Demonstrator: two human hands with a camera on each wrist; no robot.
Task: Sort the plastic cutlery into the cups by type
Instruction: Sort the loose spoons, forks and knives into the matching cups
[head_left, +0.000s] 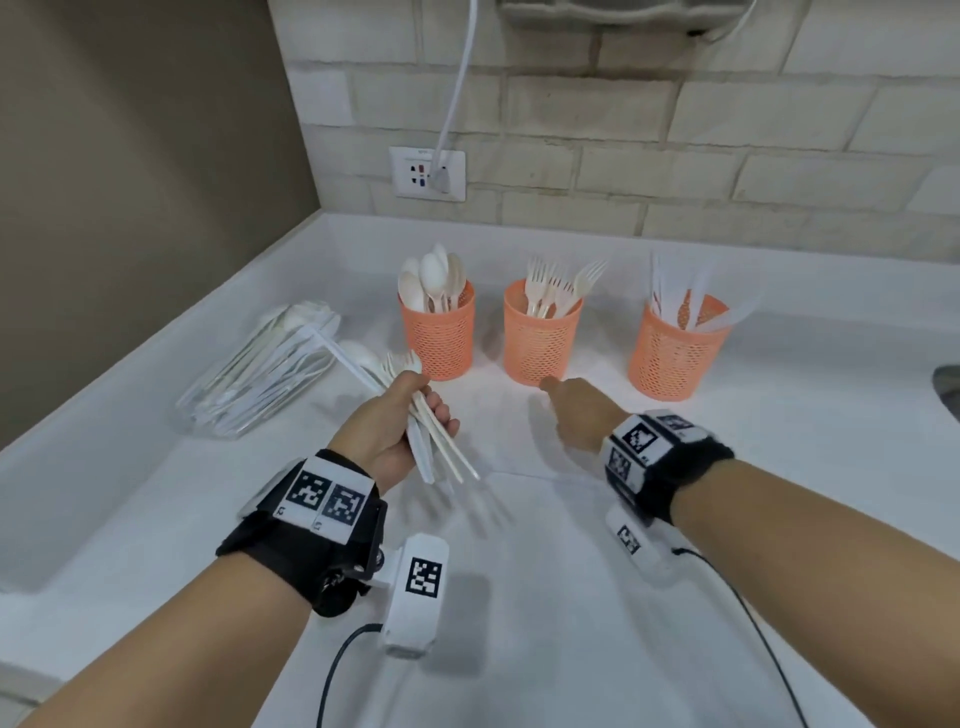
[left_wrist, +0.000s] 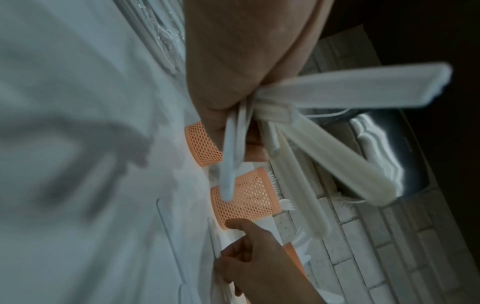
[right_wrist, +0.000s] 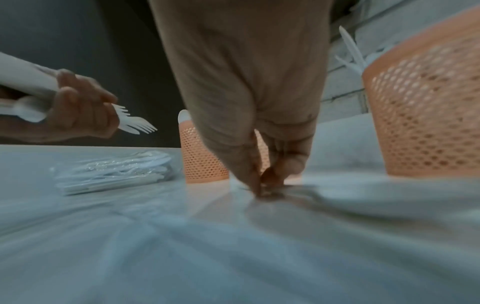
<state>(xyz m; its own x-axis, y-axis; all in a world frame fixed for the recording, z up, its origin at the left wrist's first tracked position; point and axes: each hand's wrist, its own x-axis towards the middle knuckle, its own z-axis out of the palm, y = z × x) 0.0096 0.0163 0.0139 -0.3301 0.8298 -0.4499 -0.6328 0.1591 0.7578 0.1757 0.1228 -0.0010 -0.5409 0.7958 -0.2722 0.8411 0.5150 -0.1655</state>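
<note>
The white desk (head_left: 675, 519) fills the scene, running back to a pale brick wall (head_left: 675, 130) with a socket plate (head_left: 427, 173) and a white cable (head_left: 457, 88) plugged into it. On the left of the desk lies a clear packet of cutlery (head_left: 260, 374), full of white pieces.

Three orange mesh cups stand in a row near the wall. The left cup (head_left: 437, 332) holds spoons (head_left: 431, 280), bowls up. The middle cup (head_left: 540, 335) holds forks (head_left: 558, 286), tines up. The right cup (head_left: 675, 353) holds knives (head_left: 696, 296), leaning outward.

Now the hands. The left hand (head_left: 400, 426) is up off the desk, just in front of the left cup, fingers curled tight around a bundle of mixed cutlery (head_left: 441, 447); handles fan out toward the person, and the right wrist view shows fork tines (right_wrist: 137, 123) poking out past the fingers. The right hand (head_left: 582, 410) reaches low toward the base of the middle cup, back of the hand up. From its own wrist camera the fingertips (right_wrist: 255, 181) are drawn together, down on the desk surface; there's heavy blur there, and I cannot tell whether anything is pinched between them.

Black straps with coded markers wrap both wrists.
</note>
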